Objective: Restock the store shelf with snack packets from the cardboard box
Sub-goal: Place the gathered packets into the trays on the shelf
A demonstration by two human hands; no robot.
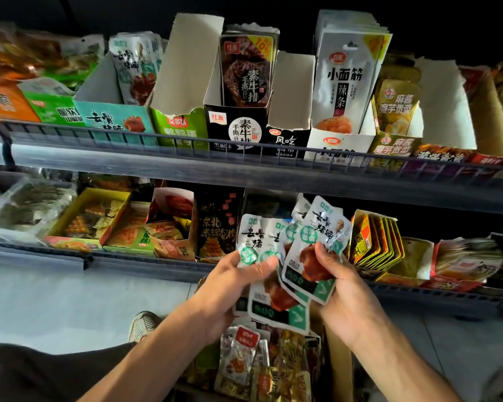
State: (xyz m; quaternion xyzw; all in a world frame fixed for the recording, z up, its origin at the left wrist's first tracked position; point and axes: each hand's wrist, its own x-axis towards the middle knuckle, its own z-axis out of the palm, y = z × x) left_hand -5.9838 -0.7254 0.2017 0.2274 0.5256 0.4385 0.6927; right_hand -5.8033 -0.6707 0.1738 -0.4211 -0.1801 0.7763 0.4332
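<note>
Head view: cardboard box of snack packets

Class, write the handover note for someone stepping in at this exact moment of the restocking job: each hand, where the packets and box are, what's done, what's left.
Left hand: grips several white-and-teal packets.
Right hand: grips more of the same packets, fanned out in front of the lower shelf.
Cardboard box: below the hands, more snack packets inside.
Matching teal display box: upper shelf, left of centre, a few packets standing in it.
Done: a bunch lifted out.
Left: probably square the bunch, slot it into the teal box, then go on with the carton.
</note>
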